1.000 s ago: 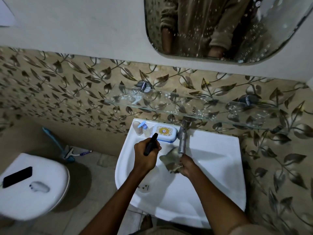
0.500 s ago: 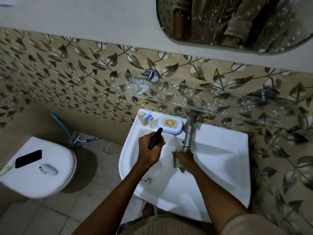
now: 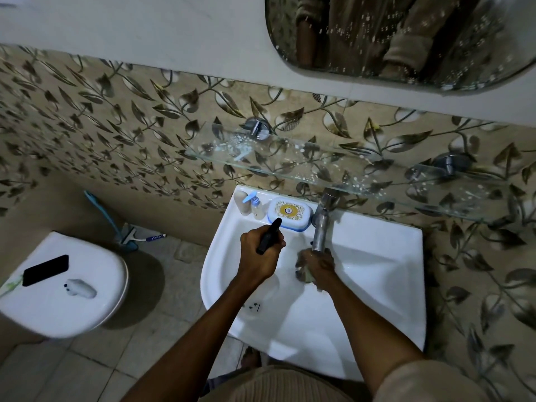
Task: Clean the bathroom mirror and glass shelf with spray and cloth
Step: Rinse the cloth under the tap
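My left hand (image 3: 259, 253) grips a slim black spray bottle (image 3: 269, 235) over the left part of the white sink (image 3: 377, 274). My right hand (image 3: 319, 266) squeezes a wadded cloth (image 3: 303, 274) right under the metal tap (image 3: 322, 224). Above the sink runs the glass shelf (image 3: 319, 165), speckled with white spots. The mirror (image 3: 406, 39) at the top right is also spotted and reflects the person's sleeves.
A soap dish (image 3: 290, 211), a small blue-capped bottle (image 3: 255, 206) and a beige container (image 3: 242, 202) stand on the sink's back rim. Left is a closed toilet lid (image 3: 87, 309) bearing a black phone (image 3: 45, 269) and a small white object (image 3: 79, 288). A brush (image 3: 127, 233) leans by the wall.
My right hand has bunched the cloth tighter and drawn it in beneath the tap. The view has tilted downward. My left hand keeps its hold on the spray bottle.
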